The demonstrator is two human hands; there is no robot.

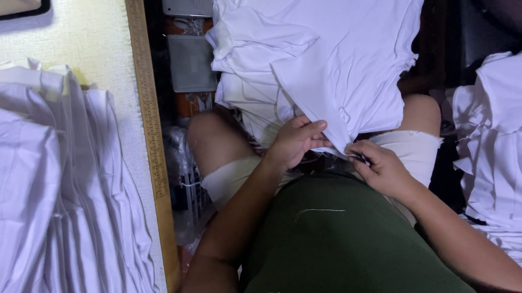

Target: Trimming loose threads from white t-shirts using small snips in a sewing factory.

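Pale table (92,51) with wooden edge strip fills the left of the frame. A stack of folded white garments (44,204) lies on it, lower left.

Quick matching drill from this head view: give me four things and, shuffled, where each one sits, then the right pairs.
Things:
1. left hand
2. right hand
3. wooden ruler
4. green shirt

Places:
A. along the edge of the table at the left
B. on the person's torso, bottom centre
C. pinching the hanging corner of the white garment from its left side
D. under that corner, closed on a small dark object

Pairs: 1-C, 2-D, 3-A, 4-B
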